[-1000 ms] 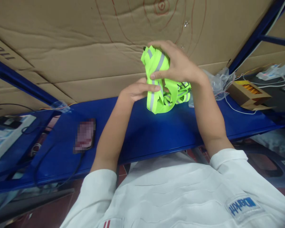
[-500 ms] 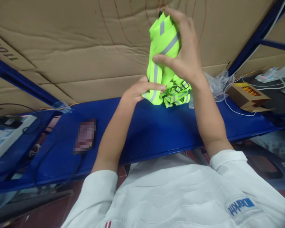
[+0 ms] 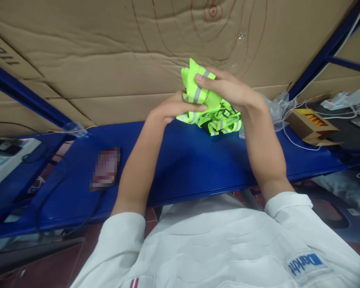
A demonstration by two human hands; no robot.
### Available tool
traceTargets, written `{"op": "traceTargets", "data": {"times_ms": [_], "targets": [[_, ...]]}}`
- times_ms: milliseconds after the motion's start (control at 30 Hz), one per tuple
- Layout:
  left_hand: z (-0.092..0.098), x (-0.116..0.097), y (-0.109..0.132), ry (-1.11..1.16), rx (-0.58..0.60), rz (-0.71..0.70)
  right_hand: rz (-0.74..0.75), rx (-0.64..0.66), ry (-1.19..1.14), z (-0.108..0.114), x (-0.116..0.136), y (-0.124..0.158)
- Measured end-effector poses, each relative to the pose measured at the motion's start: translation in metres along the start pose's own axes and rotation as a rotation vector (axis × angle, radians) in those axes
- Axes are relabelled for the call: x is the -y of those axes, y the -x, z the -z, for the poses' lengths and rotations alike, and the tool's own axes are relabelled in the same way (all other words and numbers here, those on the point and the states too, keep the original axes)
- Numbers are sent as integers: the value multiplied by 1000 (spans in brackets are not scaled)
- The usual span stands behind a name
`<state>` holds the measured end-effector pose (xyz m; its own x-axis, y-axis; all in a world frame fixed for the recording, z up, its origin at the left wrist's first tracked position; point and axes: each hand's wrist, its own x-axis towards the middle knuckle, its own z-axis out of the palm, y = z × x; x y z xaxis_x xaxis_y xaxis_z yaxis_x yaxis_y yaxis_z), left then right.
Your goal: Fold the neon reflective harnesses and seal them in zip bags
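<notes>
A neon-yellow reflective vest [image 3: 210,98] with grey stripes is bunched between my hands above the blue table [image 3: 195,160]. My left hand [image 3: 180,106] pinches its lower left part, thumb lying across the front. On the upper part, my right hand [image 3: 223,84] is closed with the thumb in front and the fingers hidden behind. Below and to the right, a heap of matching yellow straps [image 3: 225,122] with black buckles rests on the table. Whether these straps belong to the same vest I cannot tell.
A cardboard panel [image 3: 114,76] with red drawn rings stands behind the table. To the left lies a phone-like item [image 3: 105,168], blurred out, with a black cable. Crumpled clear plastic [image 3: 277,110], a white cable and an open cardboard box [image 3: 313,126] sit to the right.
My right hand has come down from the raised top of the vest, folding the cloth lower and more compact. My left hand keeps its hold, nearly in place.
</notes>
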<state>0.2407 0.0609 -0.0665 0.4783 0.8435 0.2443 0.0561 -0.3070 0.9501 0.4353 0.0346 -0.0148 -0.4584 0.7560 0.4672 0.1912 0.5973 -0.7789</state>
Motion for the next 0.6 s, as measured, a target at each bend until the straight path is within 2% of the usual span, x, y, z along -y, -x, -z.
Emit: {"op": "traceTargets", "data": {"times_ms": [67, 167, 233, 400, 500, 600], "targets": [[0, 5, -4, 27, -38, 0, 69, 68, 173, -1, -1, 1], [0, 10, -6, 56, -48, -35, 139, 34, 386, -5, 1, 5], [1, 10, -5, 75, -37, -28, 168, 14, 419, -9, 6, 8], [-3, 1, -2, 91, -84, -32, 242, 80, 356, -9, 13, 8], [-8, -11, 2, 148, -58, -37, 309, -71, 255, -2, 12, 5], [-12, -22, 7, 131, 23, -17, 303, -185, -22, 5, 7, 1]]}}
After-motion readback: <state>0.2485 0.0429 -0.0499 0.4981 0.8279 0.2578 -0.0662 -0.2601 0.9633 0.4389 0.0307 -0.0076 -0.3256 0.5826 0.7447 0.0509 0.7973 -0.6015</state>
